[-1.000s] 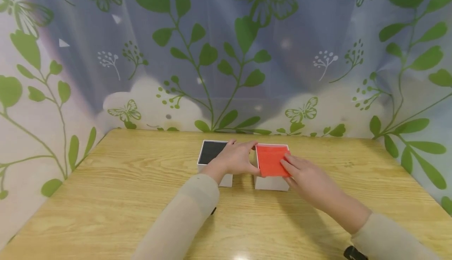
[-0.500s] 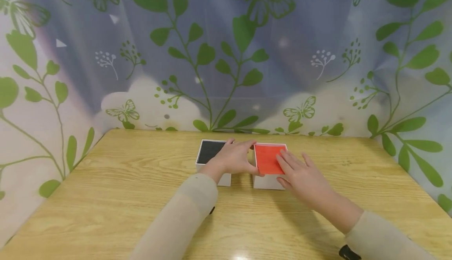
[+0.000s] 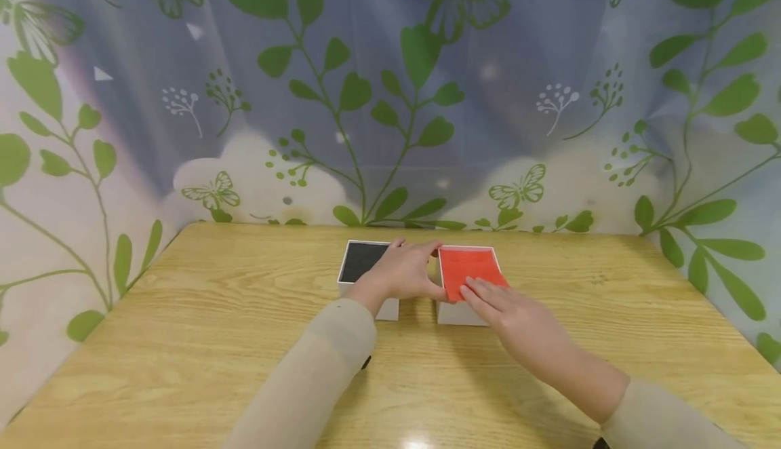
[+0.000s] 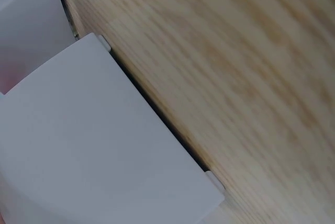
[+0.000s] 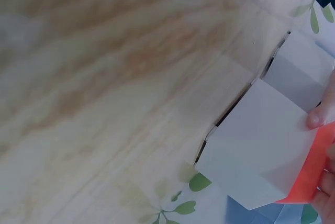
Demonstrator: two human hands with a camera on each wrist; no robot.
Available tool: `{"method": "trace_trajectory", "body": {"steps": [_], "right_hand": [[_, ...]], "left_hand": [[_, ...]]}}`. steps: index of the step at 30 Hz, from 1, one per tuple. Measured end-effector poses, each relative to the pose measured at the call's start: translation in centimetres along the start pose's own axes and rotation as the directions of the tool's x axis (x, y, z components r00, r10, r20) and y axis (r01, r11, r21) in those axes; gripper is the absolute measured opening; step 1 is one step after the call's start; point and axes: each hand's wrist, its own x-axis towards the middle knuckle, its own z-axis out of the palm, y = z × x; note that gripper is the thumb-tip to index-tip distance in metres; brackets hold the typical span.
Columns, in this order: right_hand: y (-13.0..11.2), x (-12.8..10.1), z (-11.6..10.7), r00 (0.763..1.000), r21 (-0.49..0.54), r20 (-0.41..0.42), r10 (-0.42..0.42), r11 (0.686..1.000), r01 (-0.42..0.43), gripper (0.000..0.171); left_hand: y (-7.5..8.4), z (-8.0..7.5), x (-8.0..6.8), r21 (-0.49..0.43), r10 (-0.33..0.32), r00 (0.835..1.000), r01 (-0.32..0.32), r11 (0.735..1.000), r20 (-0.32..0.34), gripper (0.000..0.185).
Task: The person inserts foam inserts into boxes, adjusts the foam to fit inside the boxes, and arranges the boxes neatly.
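Observation:
Two white boxes stand side by side on the table. The right box (image 3: 465, 313) bears a red sheet (image 3: 470, 266) whose right edge sticks out past the rim. My left hand (image 3: 405, 269) spans this box's left edge, thumb at the near corner and fingers at the far one. My right hand (image 3: 525, 317) lays straight fingers on the sheet's near right part. In the right wrist view, red sheet (image 5: 309, 169) overhangs the box rim, and a thumb (image 5: 315, 118) touches the box wall. The left box (image 3: 387, 310), topped by a black surface (image 3: 361, 262), is partly hidden behind my left arm.
A wooden-grain table (image 3: 213, 340) carries both boxes, with a narrow gap between them. Behind it hangs a patterned cloth (image 3: 390, 96) with leaves and butterflies. In the left wrist view, a white box wall (image 4: 99, 135) fills the lower left.
My right hand has slid from the sheet's right edge toward its near edge. Its fingers lifted and spread midway, then came together on the sheet. My left hand has stayed put.

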Motion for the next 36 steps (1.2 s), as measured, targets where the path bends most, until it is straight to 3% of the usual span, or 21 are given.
{"method": "trace_trajectory", "body": {"steps": [36], "right_hand": [[0.6, 1.1, 0.9, 0.995, -0.046, 0.066, 0.070, 0.997, -0.067, 0.054]], "left_hand": [[-0.1, -0.2, -0.1, -0.011, -0.006, 1.000, 0.006, 1.000, 0.011, 0.102]]}}
